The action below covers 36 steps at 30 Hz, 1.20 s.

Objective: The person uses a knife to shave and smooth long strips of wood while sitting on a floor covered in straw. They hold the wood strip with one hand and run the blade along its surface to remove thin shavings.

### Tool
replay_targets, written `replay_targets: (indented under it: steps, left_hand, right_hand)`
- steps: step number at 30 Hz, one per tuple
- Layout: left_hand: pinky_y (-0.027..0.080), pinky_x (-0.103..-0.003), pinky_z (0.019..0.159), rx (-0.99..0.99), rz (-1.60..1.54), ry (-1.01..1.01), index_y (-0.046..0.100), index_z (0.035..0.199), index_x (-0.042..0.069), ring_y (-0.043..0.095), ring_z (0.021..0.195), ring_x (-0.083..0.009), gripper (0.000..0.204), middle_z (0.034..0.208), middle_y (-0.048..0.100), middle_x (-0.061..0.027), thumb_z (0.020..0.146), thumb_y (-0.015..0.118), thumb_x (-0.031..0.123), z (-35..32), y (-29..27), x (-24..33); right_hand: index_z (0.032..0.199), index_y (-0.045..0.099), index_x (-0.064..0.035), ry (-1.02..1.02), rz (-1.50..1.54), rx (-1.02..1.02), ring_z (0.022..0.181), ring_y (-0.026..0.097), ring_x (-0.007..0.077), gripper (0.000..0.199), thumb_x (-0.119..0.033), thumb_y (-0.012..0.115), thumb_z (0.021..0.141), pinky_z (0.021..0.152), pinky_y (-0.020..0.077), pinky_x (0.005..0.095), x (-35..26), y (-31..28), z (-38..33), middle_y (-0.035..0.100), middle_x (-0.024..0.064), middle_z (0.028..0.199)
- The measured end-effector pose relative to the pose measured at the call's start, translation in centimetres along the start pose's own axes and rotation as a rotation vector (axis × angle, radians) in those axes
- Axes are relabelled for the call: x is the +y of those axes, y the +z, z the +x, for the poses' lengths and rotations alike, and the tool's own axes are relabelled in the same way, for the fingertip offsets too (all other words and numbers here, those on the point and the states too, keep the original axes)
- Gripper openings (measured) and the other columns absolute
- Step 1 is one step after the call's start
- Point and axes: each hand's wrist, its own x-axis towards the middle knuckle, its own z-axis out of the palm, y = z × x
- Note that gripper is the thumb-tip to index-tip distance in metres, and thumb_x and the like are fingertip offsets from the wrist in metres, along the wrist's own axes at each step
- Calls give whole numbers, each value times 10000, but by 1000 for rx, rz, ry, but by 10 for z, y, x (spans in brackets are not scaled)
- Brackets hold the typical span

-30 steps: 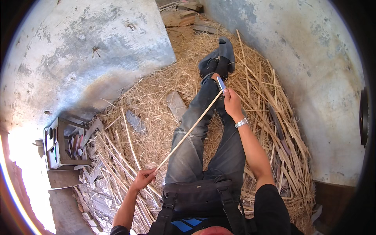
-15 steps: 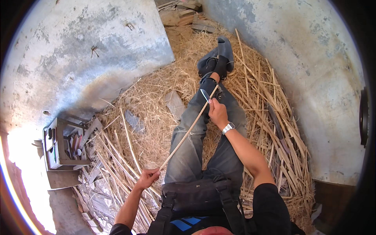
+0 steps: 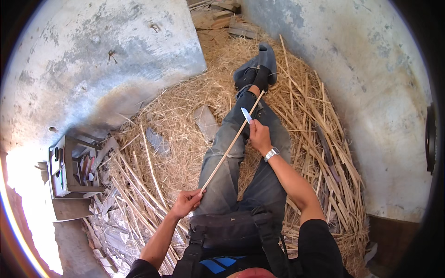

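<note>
A thin pale stick (image 3: 221,160), which looks like split bamboo, slants across my outstretched legs. Its near end is pinched in my left hand (image 3: 187,203), just left of my thigh. My right hand (image 3: 260,137), above my knees, is closed around the handle of a small knife (image 3: 246,115). The blade lies against the stick's far part, pointing up and to the left. Fingers cover most of the knife's handle. The far tip of the stick (image 3: 262,94) reaches my crossed ankles.
Pale shavings (image 3: 171,111) cover the floor around my legs. Long split strips (image 3: 320,153) are heaped on the right, and more strips (image 3: 139,185) lie on the left. A small wooden stool-like frame (image 3: 74,169) with items inside stands far left. Concrete walls (image 3: 102,55) enclose the space.
My left hand has moved up and to the right, pushing the stick farther toward my feet. My right hand and the knife have shifted slightly, the blade still at the stick.
</note>
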Motion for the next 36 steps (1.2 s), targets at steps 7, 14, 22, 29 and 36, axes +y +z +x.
replay_targets:
  steps: [7,14,22,29,36]
  left_hand:
    - [285,-238,484,35,-43,-66,671,1316,3,381,547,-41,314,657,461,40,1085,577,193,15,12,21]
    - [292,-231,477,73,-60,-63,667,1330,-3,376,530,-36,331,644,458,50,1084,585,202,45,30,50]
    - [286,-239,443,62,-115,-53,686,1292,5,383,490,-38,317,642,483,52,1075,601,222,86,51,85]
    - [273,-233,447,78,-59,-67,690,1257,13,376,473,-39,326,632,492,49,1082,588,268,94,58,91]
    - [272,-255,415,46,-19,-44,726,1131,-26,397,451,-42,319,670,573,2,1076,598,261,118,50,89]
  right_hand:
    - [800,553,10,-15,43,-45,652,578,496,357,-235,533,1058,532,402,508,2,-6,-2,556,280,674]
    - [786,558,14,5,108,-150,641,582,488,383,-257,532,1055,535,414,499,-15,-3,-28,556,277,667]
    - [767,567,-10,-12,81,-166,603,589,478,385,-264,528,1053,539,424,523,-41,7,-59,565,267,639]
    - [781,597,-39,15,62,-200,606,612,462,363,-285,544,1042,543,451,526,-42,1,-62,589,248,638]
    - [777,608,-62,-48,67,-331,608,618,451,339,-287,561,1026,545,459,533,-65,-3,-78,597,225,631]
